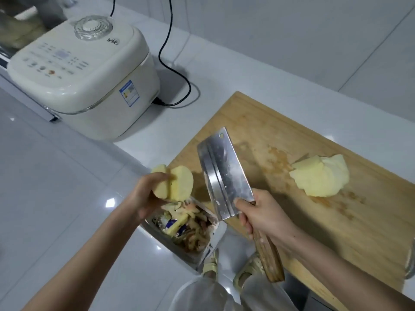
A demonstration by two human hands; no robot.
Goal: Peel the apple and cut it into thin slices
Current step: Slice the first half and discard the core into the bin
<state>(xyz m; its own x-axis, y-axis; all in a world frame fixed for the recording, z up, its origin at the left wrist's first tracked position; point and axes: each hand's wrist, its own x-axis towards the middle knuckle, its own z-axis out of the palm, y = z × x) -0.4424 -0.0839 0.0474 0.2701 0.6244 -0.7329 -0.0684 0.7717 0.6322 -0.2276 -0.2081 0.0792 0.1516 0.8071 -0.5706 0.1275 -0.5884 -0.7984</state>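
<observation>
Head view: left hand [146, 195] round one apple piece [178, 185]; right hand [263, 215] round one cleaver [224, 171]; second piece [321, 177] apart.

the cutting board [280, 122] lay on the desk [67, 176] at the right. the rice cooker [83, 70] stood on the desk behind and to its left, with the cord [189, 87] trailing between them. an apple chunk [321, 176] sat on the board toward its right. the left grip [146, 194] held an apple piece [177, 187] off the board's left edge, above the waste bin [170, 245], left of the cleaver [224, 173] in the right grip [262, 214].
</observation>
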